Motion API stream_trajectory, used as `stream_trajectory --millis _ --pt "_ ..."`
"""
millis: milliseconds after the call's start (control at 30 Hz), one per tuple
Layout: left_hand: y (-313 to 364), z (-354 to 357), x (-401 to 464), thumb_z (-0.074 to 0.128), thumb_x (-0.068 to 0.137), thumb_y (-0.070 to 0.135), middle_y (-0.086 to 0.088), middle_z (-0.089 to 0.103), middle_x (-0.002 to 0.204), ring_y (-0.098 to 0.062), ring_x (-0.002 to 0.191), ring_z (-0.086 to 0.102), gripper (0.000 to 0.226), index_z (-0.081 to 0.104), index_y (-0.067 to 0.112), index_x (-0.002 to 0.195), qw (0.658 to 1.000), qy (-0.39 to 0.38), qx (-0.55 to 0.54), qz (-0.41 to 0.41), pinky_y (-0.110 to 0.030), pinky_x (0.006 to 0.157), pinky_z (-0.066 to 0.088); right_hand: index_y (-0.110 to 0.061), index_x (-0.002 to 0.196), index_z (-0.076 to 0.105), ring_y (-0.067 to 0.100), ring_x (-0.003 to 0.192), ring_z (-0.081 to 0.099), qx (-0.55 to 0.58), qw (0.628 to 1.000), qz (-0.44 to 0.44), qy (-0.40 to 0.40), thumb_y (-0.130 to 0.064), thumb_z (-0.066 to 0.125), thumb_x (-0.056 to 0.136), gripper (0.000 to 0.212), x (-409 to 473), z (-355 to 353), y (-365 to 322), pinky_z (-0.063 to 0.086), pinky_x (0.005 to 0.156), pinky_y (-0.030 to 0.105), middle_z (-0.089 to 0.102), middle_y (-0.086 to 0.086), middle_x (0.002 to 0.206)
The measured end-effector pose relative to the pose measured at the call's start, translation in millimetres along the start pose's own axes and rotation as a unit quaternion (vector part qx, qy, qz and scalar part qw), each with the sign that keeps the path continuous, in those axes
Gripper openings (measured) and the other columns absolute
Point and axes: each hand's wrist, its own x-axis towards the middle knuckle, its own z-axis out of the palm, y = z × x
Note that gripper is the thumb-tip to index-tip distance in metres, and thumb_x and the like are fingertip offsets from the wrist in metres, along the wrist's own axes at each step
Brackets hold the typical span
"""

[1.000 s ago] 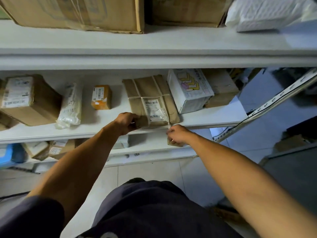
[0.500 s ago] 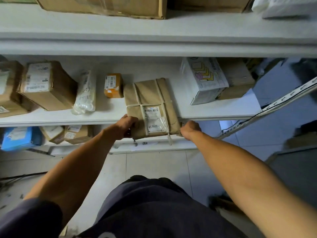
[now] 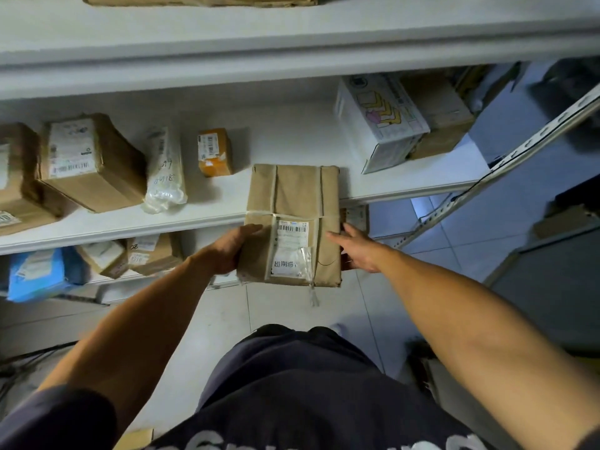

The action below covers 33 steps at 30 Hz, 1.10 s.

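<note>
A flat parcel wrapped in brown paper (image 3: 293, 196), tied with pale tape and bearing a white barcode label, sticks out past the front edge of the middle white shelf (image 3: 130, 224), with its far end still over the shelf. My left hand (image 3: 227, 251) grips its near left edge, thumb on top. At the parcel's right edge, my right hand (image 3: 360, 251) holds on, its thumb lying on the paper and its fingers along the side.
On the same shelf are a brown carton (image 3: 87, 164), a clear plastic bag (image 3: 164, 170), a small orange box (image 3: 214, 152) and a white printed box (image 3: 380, 121). The shelf below holds more parcels and a blue pack (image 3: 35, 274). A slotted upright (image 3: 506, 160) stands to the right over tiled floor.
The parcel has slid toward me off the shelf edge. My right hand came up from below the shelf to its right side, and my left hand moved along with the parcel.
</note>
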Motion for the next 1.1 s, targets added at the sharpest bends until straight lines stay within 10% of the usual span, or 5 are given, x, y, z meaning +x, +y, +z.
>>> stream_trajectory --millis 333,600,867,1100 --pt "7.3 9.0 3.4 0.06 0.086 0.006 -0.022 0.062 0.102 -0.031 0.08 0.062 0.037 0.057 0.016 0.121 0.998 0.024 0.038 0.051 -0.038 0.07 0.055 -0.009 0.132 0.054 0.031 0.112 0.068 0.15 0.989 -0.001 -0.013 0.005 0.068 0.088 0.049 -17.6 -1.1 23.3 0.058 0.087 0.042 0.068 0.019 0.126" --pt "6.4 15.4 11.1 0.061 0.056 0.005 -0.012 0.069 0.083 -0.028 0.073 0.066 0.038 0.061 0.021 0.091 0.996 -0.054 0.051 0.054 -0.04 0.075 0.057 -0.022 0.126 0.056 0.024 0.098 0.073 0.166 0.984 0.0 0.062 -0.035 0.075 0.089 0.043 -46.8 7.2 34.1 0.062 0.077 0.042 0.073 0.005 0.115" --pt "7.8 26.4 15.6 0.073 0.045 0.024 -0.021 0.071 0.116 -0.038 0.103 0.067 0.081 0.065 0.008 0.124 0.976 -0.118 0.174 0.057 -0.052 0.095 0.056 -0.019 0.118 0.061 0.021 0.097 0.072 0.217 0.961 -0.009 0.172 -0.031 0.085 0.08 0.046 -72.4 34.3 71.3 0.062 0.071 0.04 0.073 0.003 0.113" --pt "-5.6 55.3 23.3 0.079 0.082 0.05 -0.009 0.073 0.108 -0.026 0.097 0.069 0.05 0.067 0.017 0.118 0.963 -0.091 0.239 0.082 -0.037 0.084 0.055 -0.018 0.132 0.057 0.027 0.107 0.069 0.262 0.938 -0.016 0.226 -0.033 0.084 0.08 0.06 -97.7 46.7 110.3 0.06 0.087 0.05 0.068 0.006 0.123"
